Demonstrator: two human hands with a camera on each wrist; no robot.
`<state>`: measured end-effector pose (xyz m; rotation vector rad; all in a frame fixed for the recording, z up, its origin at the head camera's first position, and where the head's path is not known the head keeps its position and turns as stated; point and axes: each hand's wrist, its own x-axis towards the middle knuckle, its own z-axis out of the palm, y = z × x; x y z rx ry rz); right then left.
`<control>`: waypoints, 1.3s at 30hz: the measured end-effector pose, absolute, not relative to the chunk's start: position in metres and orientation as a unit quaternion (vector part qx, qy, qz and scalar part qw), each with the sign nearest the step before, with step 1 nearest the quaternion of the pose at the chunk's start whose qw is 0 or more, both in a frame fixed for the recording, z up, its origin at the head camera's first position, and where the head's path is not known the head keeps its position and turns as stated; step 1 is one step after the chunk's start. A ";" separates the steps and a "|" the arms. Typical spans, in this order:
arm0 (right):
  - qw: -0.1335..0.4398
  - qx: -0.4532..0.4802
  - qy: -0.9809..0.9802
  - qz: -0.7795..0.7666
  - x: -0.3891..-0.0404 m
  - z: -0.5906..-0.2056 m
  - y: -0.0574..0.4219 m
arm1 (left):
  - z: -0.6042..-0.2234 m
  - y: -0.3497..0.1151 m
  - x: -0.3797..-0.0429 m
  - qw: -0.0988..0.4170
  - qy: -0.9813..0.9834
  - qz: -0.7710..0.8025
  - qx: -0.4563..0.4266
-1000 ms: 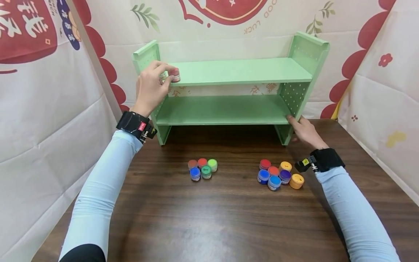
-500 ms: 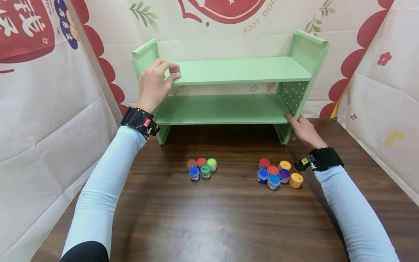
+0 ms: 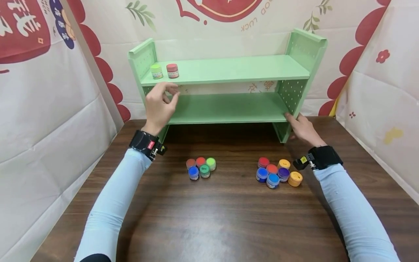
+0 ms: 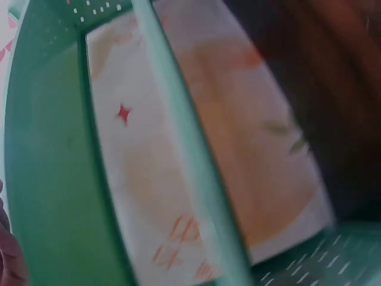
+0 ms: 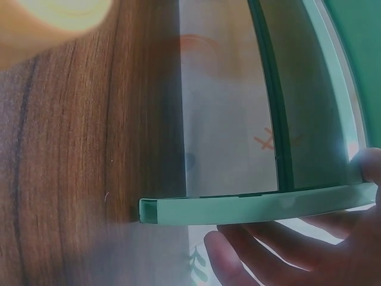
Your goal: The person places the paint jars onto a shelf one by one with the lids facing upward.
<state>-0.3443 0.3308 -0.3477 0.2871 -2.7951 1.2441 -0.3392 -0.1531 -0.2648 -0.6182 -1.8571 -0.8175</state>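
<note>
A jar with a light green lid [image 3: 156, 71] and a jar with a red lid [image 3: 172, 71] stand side by side at the left end of the upper board of a green shelf [image 3: 226, 108]. My left hand [image 3: 160, 105] hangs below them, in front of the shelf's left side, with thumb and fingers loosely curved and nothing between them. My right hand [image 3: 304, 130] holds the shelf's right side panel. In the right wrist view, the fingers [image 5: 223, 253] lie along the panel's outer side and the thumb [image 5: 370, 165] is on the inner side.
On the brown table [image 3: 203, 218], a left group of small jars includes a blue-lidded jar [image 3: 193, 173]. Several more stand to the right, among them an orange jar [image 3: 295, 179]. Printed white cloth [image 3: 212, 40] hangs behind the shelf and at both sides.
My left hand has let go of the red-lidded jar on the upper board and moved down from it. The light green-lidded jar beside it is now uncovered. My right hand stays put.
</note>
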 end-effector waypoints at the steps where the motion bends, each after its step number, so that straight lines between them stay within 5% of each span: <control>1: 0.033 0.094 -0.908 0.406 -0.344 -0.347 0.331 | -0.272 -0.152 -0.338 0.482 -0.763 -0.347 -0.256; 19: 0.025 0.090 -0.911 0.401 -0.344 -0.358 0.324 | -0.344 -0.145 -0.327 0.277 -0.844 -0.380 -0.259; 27: 0.026 0.085 -0.907 0.412 -0.340 -0.355 0.331 | -0.340 -0.142 -0.324 0.057 -0.916 -0.296 -0.264; 39: 0.036 0.086 -0.908 0.409 -0.343 -0.349 0.330 | -0.342 -0.143 -0.326 -0.164 -0.912 -0.254 -0.277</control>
